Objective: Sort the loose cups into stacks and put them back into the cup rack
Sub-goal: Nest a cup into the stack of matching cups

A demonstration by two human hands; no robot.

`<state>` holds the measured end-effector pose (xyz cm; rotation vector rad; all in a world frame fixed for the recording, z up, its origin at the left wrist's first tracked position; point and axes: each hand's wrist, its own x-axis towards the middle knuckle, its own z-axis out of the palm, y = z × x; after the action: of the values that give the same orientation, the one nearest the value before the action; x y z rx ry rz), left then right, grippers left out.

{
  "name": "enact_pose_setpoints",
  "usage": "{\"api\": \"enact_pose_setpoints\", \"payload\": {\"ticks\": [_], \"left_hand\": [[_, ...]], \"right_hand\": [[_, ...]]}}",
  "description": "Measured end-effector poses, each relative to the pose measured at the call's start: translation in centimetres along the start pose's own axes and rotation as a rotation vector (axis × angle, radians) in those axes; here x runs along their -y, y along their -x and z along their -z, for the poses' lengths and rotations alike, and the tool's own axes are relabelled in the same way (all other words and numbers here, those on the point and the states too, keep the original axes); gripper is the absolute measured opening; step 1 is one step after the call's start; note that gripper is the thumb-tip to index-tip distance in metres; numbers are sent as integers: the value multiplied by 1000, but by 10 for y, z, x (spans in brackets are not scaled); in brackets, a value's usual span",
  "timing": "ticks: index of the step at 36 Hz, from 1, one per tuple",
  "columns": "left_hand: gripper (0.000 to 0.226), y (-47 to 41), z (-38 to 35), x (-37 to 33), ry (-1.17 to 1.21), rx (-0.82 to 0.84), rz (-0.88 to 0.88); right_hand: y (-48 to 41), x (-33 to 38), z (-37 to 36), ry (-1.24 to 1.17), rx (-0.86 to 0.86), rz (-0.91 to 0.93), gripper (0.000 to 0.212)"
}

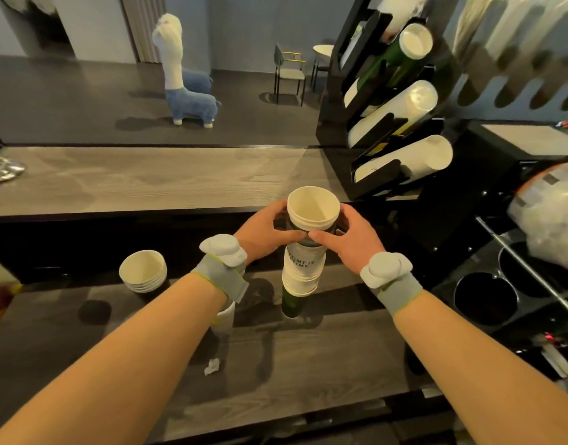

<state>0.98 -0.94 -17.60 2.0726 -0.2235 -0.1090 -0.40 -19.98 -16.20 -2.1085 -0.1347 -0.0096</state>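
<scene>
While hands grip a tall stack, a short stack sits left.

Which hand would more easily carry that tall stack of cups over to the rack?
Probably the right hand: it grips the tall stack, and the cup rack stands on its side. The left hand would cross over.

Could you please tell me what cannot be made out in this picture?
- Head view: cup count in the tall stack, its upper part covered by the left hand and right hand.
- Head view: cup under the left wrist, mostly hidden by the wristband.
- Head view: lower ends of the stacks in the cup rack, behind its black holders.
- Head view: shiny object, cut by the left edge.
</scene>
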Motion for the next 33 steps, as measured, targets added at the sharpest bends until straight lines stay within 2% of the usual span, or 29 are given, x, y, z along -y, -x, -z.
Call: {"api": "enact_pose_setpoints", "payload": {"ticks": [7, 16, 22, 28, 33], "left_hand": [[73, -5, 6, -11, 22, -37, -57], [73, -7, 10, -24, -53, 28, -60], [89, -4, 11, -24, -62, 76, -68], [82, -7, 20, -31, 24, 59, -86], [74, -6, 41, -50, 110, 28, -187]], "right_hand": [[-7, 7, 8, 40, -62, 67, 72], [-6, 9, 12, 70, -50, 51, 67], [-5, 10, 15, 36, -54, 65, 69], [-8, 21, 20, -6, -54, 110, 71], [-8, 52, 32, -35, -97, 198, 68]]}}
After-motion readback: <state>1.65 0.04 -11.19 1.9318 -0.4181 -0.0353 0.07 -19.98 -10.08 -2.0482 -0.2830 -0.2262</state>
